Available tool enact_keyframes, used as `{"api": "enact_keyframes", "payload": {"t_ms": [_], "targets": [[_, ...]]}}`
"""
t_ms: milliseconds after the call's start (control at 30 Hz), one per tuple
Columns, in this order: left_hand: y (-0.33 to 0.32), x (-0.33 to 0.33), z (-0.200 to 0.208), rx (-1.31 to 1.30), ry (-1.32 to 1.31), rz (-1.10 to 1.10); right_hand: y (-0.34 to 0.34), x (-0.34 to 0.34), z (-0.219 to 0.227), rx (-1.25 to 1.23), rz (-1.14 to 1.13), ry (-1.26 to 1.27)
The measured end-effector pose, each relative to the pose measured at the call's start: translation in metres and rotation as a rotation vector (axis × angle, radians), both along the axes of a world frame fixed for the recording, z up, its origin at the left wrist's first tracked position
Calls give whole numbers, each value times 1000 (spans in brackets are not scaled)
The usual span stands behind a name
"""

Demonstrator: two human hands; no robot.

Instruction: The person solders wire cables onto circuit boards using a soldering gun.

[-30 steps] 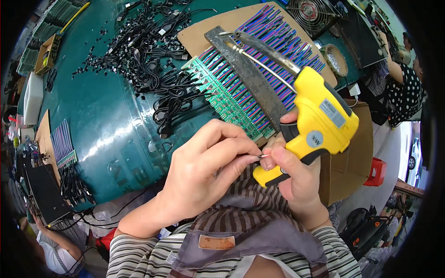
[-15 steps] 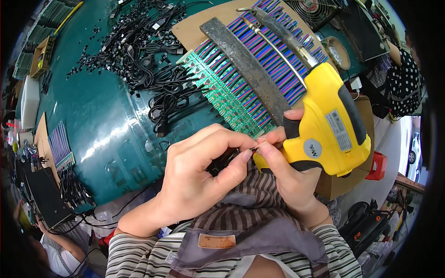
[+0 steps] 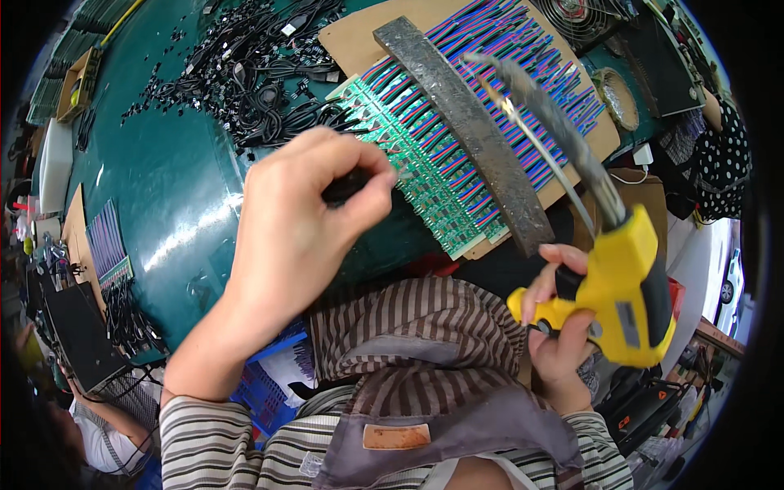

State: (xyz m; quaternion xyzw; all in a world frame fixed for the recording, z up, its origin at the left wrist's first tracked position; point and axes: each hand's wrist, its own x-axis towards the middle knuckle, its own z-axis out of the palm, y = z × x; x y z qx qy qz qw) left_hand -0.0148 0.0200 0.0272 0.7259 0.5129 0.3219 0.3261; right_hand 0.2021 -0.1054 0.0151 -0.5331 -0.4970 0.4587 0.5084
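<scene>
My right hand point(image 3: 563, 318) is wrapped round the grip of a yellow soldering gun point(image 3: 625, 294). The gun's metal tip and curved feed tube point(image 3: 535, 135) point up and to the left, smeared by motion. Over the near left edge of a green circuit board panel point(image 3: 404, 155), my left hand point(image 3: 302, 212) is pinched closed. Something black, which looks like a cable point(image 3: 347, 186), shows inside its curled fingers; the fingertips hide the rest. Rows of coloured ribbon wires point(image 3: 490, 33) run from the panel, with a dark metal bar point(image 3: 469, 122) lying across them.
Black cables point(image 3: 265, 94) and small black parts are heaped on the green table mat point(image 3: 180, 212). Brown board point(image 3: 351, 37) lies under the panel. A fan point(image 3: 572, 12) and a coil of wire point(image 3: 616, 98) stand at the far right. Other people sit at both sides.
My hands have parted. The left has moved up and left to the panel's edge; the right has lowered the soldering gun to the right, away from where both hands met over thin wires.
</scene>
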Motion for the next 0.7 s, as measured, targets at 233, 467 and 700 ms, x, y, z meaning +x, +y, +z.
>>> {"api": "enact_keyframes", "payload": {"t_ms": [233,467,700], "targets": [[12,6,-13,129,220,-4,-37,28,-13,-80,48,-270],[14,6,-16,126,198,4,-33,25,-19,-113,-85,-447],[16,4,-17,125,210,-8,-26,22,-19,9,-19,-512]]}}
